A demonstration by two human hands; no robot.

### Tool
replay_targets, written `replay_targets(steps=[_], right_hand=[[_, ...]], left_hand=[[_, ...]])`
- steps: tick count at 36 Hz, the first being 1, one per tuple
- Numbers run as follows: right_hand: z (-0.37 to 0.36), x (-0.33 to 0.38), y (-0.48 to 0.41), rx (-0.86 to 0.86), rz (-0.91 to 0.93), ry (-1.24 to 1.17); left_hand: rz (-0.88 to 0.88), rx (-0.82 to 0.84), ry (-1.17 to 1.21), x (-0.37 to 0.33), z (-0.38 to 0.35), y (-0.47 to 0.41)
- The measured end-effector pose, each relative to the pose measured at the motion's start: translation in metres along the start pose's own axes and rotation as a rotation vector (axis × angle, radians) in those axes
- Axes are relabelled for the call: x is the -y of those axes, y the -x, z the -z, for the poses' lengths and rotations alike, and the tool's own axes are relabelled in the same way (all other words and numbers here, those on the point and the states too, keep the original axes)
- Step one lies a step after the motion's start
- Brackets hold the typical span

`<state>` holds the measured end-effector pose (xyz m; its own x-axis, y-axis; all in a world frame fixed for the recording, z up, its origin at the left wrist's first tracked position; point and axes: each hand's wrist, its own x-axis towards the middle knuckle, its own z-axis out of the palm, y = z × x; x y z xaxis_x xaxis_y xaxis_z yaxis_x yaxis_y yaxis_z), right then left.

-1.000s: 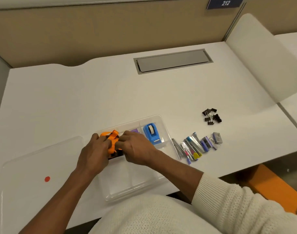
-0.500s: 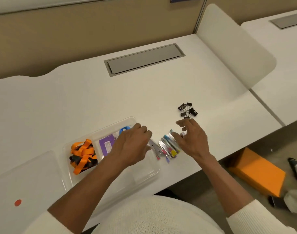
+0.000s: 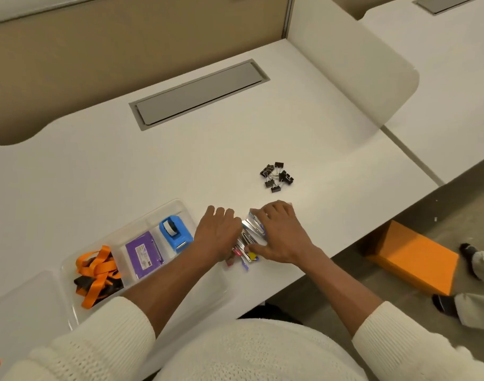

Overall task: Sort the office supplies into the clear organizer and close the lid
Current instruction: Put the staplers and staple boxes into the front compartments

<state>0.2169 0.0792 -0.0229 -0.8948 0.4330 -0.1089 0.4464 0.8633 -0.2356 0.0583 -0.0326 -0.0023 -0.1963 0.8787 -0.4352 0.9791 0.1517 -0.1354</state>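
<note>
Clear plastic, my organizer [image 3: 180, 209] sits at eight o'clock on the desk [image 3: 125, 174], holding orange and black lanyards [image 3: 96, 273], a purple packet [image 3: 143, 254] and a blue tape dispenser [image 3: 175, 232] in separate compartments. My left hand [image 3: 217, 233] and right hand [image 3: 280, 232] cup the staple boxes [image 3: 253, 229] between them, fingers curled, at three o'clock of it. Binder clips [image 3: 276, 176] lie at one o'clock.

No legible text is showing anywhere: a pale label on the purple box [image 3: 143, 255], lying in the clear organizer [image 3: 180, 206] near the tabletop's [image 3: 153, 166] front edge, is carrying print too small and blurred to read.
</note>
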Motion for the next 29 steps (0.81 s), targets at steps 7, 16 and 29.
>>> replay_targets(steps=[7,16,29], right_hand=[[-0.002,0.007,-0.025,0.070,-0.007,0.058],[0.006,0.008,-0.068,0.118,-0.080,0.085],[0.009,0.013,-0.101,0.175,-0.064,-0.038]], left_hand=[[-0.036,-0.012,0.042,0.008,-0.004,-0.009],[-0.061,-0.089,0.057,0.020,-0.011,-0.018],[-0.185,-0.044,0.034,0.023,-0.002,-0.014]])
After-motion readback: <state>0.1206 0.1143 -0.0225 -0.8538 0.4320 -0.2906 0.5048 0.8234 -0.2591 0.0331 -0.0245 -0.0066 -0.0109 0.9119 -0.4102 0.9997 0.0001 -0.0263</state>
